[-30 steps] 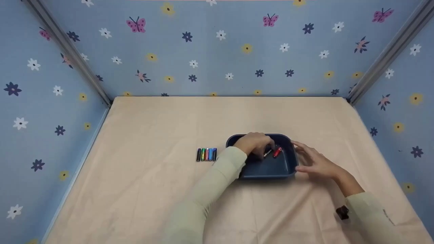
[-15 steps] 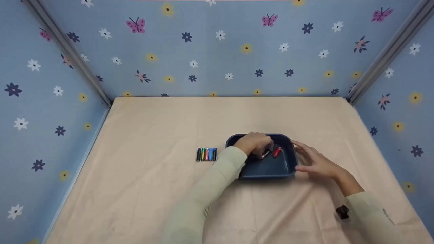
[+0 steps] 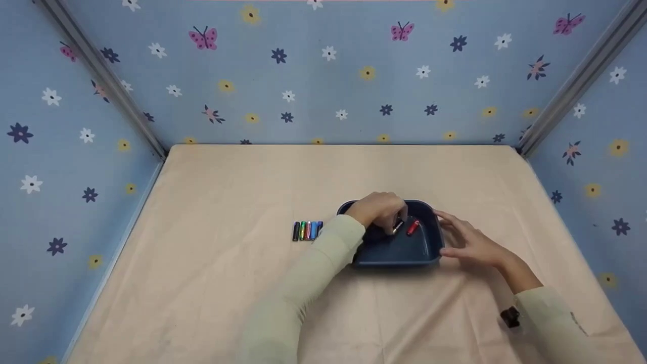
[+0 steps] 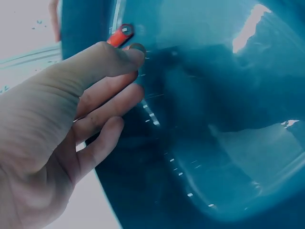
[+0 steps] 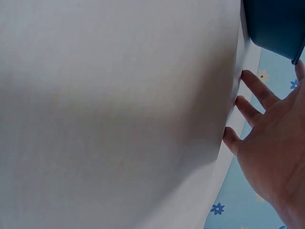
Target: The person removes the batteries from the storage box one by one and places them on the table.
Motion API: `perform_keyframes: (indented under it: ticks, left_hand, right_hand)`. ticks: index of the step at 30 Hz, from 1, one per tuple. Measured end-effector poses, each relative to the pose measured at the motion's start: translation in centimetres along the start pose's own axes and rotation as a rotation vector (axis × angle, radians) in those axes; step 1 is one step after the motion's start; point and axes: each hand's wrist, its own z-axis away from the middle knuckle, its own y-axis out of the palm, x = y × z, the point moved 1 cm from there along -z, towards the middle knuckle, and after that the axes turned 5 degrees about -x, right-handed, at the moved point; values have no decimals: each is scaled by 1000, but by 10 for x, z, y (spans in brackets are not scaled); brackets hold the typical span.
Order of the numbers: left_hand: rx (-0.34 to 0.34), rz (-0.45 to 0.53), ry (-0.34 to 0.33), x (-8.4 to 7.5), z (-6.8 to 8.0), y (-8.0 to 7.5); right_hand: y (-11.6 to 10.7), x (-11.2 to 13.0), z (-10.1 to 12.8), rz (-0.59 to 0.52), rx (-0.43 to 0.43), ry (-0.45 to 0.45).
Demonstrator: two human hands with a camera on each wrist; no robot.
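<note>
My left hand [image 3: 379,208] reaches into a dark blue plastic bin [image 3: 394,263], pinching a slim dark battery [image 3: 398,227] between thumb and fingertips. In the left wrist view only the round end of that battery [image 4: 137,46] shows past the thumb. Beside it, a red battery [image 3: 413,227] lies on the bin floor. My right hand [image 3: 472,242] is at the bin's right side, fingers spread and thumb near the rim. In the right wrist view its lower fingertips [image 5: 230,134] are down at the cloth beside the bin [image 5: 276,28].
A neat row of several batteries [image 3: 307,230] in different colours lies left of the bin, close to the left sleeve. A beige cloth [image 3: 227,202] covers the table. Blue flowered panels [image 3: 303,76] stand at the back and both sides.
The left hand has risen slightly inside the bin, and the dark battery at its fingertips has turned steeper. The right hand and the red battery stay where they were.
</note>
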Motion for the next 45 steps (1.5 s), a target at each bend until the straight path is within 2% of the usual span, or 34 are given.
perform_keyframes:
  ticks: [9,17,21,27,37,45]
  left_hand:
    - [18,18,14,0,5,-12]
    - [-45,76,15,6,20,-20]
    - [-58,78,11,12,31,-25]
    - [-63,94,-36,23,47,-32]
    - [-33,83,-101,43,66,-38]
    - [-62,190,-120,61,86,-38]
  right_hand:
    - [1,0,-1,9,-8,-1]
    - [1,0,0,23,-7,12]
    - [2,-1,-1,21,-8,5]
    - [2,0,-1,-9,-9,1]
    - [2,0,-1,-18,-5,-4]
    - [2,2,-1,-24,-5,10]
